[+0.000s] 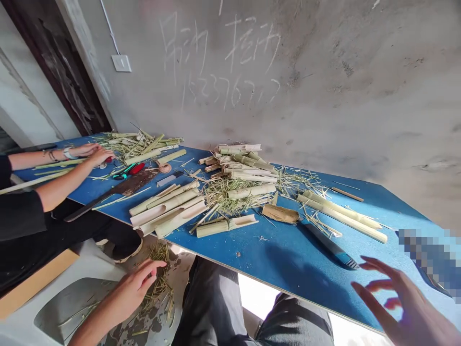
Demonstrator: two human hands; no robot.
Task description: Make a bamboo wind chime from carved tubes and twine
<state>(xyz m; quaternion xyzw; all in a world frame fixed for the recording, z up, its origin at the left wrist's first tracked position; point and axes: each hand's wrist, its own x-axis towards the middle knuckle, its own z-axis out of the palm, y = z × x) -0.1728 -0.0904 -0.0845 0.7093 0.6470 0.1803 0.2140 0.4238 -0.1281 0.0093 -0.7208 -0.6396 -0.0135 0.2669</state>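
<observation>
Blue-painted board tabletop (pixel 273 269) is crowded with pale green split bamboo tubes (pixel 169 211), and a narrow dark tool (pixel 329 245) lying near its edge could be knocked off by a careless sweep of the open right hand (pixel 406 302), which hovers empty just beside it. The left hand (pixel 135 286) is held well apart, also empty, low over loose straw (pixel 158 283). The tool is seen as flat and tapering, with a bluish tip.

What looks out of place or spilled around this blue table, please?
Loose dry fibres lie on the floor below the blue table, near the person's left hand. They stand out because they are scattered off the tabletop, where the other plant scraps lie.
</observation>
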